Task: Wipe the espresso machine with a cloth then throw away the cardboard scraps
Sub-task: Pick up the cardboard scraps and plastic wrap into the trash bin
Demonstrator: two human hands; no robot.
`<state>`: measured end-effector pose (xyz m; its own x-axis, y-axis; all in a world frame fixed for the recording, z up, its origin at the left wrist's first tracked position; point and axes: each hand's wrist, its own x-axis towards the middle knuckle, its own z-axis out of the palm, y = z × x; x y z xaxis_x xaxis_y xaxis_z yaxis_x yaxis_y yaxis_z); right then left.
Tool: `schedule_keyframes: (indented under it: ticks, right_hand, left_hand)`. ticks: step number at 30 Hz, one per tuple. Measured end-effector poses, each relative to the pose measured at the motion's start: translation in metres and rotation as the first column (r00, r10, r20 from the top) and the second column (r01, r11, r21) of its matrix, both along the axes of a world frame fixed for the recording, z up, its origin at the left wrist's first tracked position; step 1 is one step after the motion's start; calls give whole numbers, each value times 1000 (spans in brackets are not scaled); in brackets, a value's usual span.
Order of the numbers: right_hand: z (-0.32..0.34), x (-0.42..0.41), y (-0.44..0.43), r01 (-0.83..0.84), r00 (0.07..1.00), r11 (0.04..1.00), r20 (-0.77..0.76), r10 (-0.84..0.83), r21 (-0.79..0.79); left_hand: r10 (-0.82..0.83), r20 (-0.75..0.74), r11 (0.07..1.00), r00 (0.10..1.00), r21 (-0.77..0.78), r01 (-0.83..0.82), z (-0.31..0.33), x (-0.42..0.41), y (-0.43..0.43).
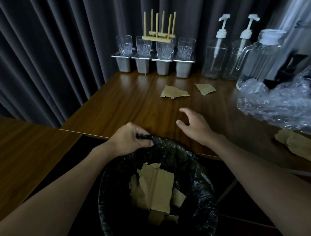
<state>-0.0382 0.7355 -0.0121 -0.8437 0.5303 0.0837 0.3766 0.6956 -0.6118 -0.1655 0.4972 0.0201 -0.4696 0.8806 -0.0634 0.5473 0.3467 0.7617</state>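
My left hand grips the rim of the black bin bag at the table's front edge. Several torn cardboard pieces lie inside the bag. My right hand hovers over the wooden table with its fingers spread and holds nothing. Two cardboard scraps lie further back on the table, one ahead of my right hand and one to its right. More cardboard lies at the right edge. The espresso machine shows partly at the far right.
Four glasses on metal containers and a wooden rack line the back. Two pump bottles and a glass jug stand to the right. Crumpled bubble wrap covers the right side. A dark curtain hangs behind.
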Motion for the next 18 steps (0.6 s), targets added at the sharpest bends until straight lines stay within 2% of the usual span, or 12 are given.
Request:
schedule_keyframes:
  ticks: [9, 15, 18]
  right_hand:
    - [1, -63, 34, -12, 1000, 968, 28, 5, 252]
    - [-9, -84, 48, -57, 983, 951, 186, -1, 304]
    - [-6, -78, 41, -4, 1000, 892, 18, -4, 453]
  left_hand:
    - [6, 11, 1000, 1000, -8, -6, -2, -1, 1]
    - [19, 18, 1000, 1000, -11, -19, 1, 2, 1]
    - [17, 13, 1000, 1000, -7, -17, 2, 3, 0]
